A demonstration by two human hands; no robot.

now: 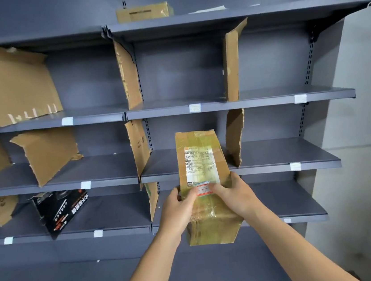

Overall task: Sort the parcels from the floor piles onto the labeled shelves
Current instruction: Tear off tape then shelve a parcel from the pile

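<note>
A long brown cardboard parcel (209, 221), wrapped in clear tape and bearing a white shipping label, is held upright in front of the grey shelving (237, 168). My left hand (179, 205) grips its left side with the thumb on the front. On the right side, my right hand (233, 193) grips it, thumb pressing near a small red-framed sticker. The parcel's top reaches the level of the middle shelf bay. White label tags (195, 108) mark the shelf edges.
Torn cardboard sheets (129, 77) stand as dividers between the bays. A black printed box (62, 210) sits on the lower left shelf. A small brown box (144, 12) lies on the top shelf. A pale wall stands to the right.
</note>
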